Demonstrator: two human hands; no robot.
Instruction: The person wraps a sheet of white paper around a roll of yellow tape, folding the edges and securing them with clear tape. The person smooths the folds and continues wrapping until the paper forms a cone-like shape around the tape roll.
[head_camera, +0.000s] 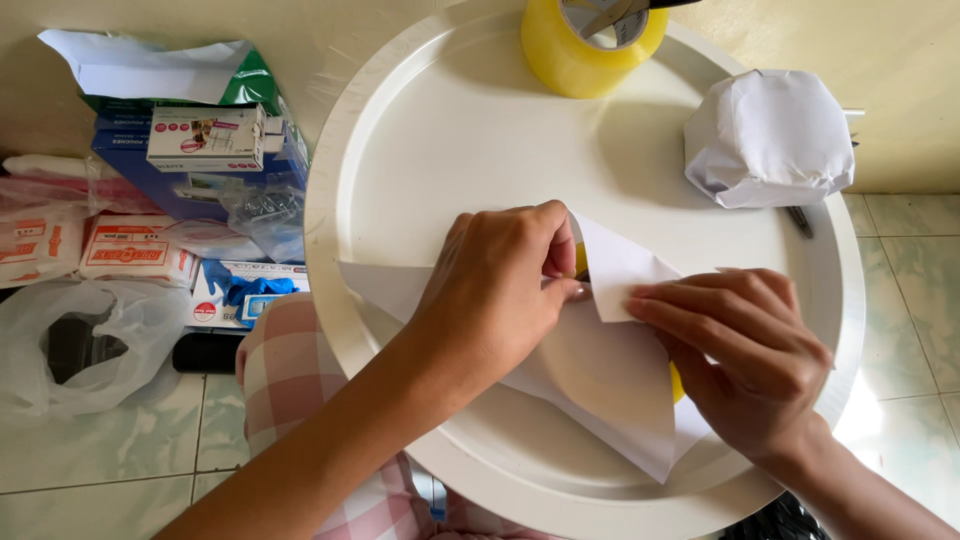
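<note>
On a round white tray lies a sheet of white paper folded over a round yellow object, of which only slivers show. My left hand presses on the paper's left side and pinches a fold near the middle. My right hand holds down a turned-up paper flap with flat fingers on the right.
A yellow tape roll stands at the tray's far edge. A bundle wrapped in white paper sits at the far right rim. Boxes and plastic bags are piled on the tiled floor to the left. My checked-cloth knee is under the tray.
</note>
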